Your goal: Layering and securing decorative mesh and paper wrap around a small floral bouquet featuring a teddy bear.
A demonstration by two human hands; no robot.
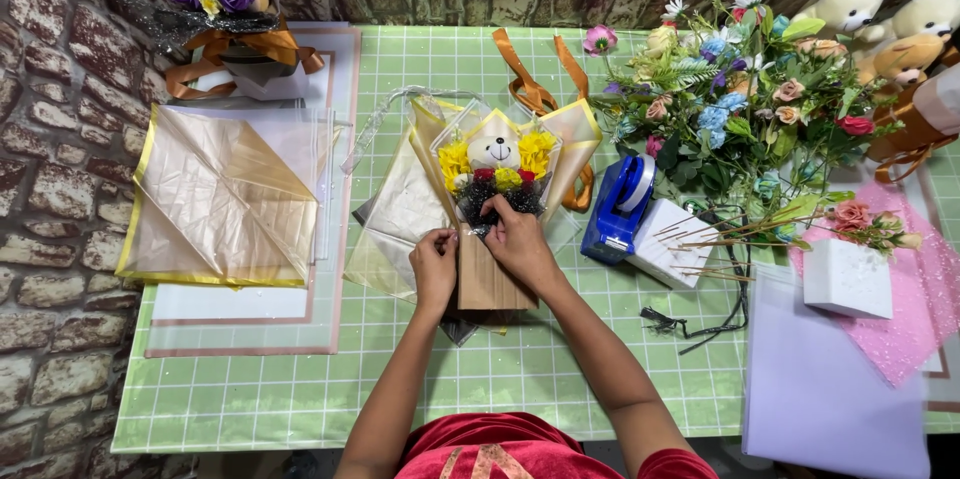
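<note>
Two hands grip a small bouquet near the middle of the green gridded table [300, 399]: left hand [433, 264] and right hand [517, 239] pinch the brown paper handle [487, 284], apparently steadying the gold-edged wrap around one white plush bear [494, 151]. One blue tape dispenser [618, 207] sits just right; one stack of folded gold-trimmed sheets [225, 199] lies toward the left edge.

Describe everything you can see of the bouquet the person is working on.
The bouquet lies flat mid-table on the green gridded mat, top pointing away from the person. A small white plush bear sits among yellow, red and dark flowers, wrapped in translucent beige sheets with gold edges. Its lower part is brown paper. The left hand and right hand both pinch the wrap just below the flowers.
</note>
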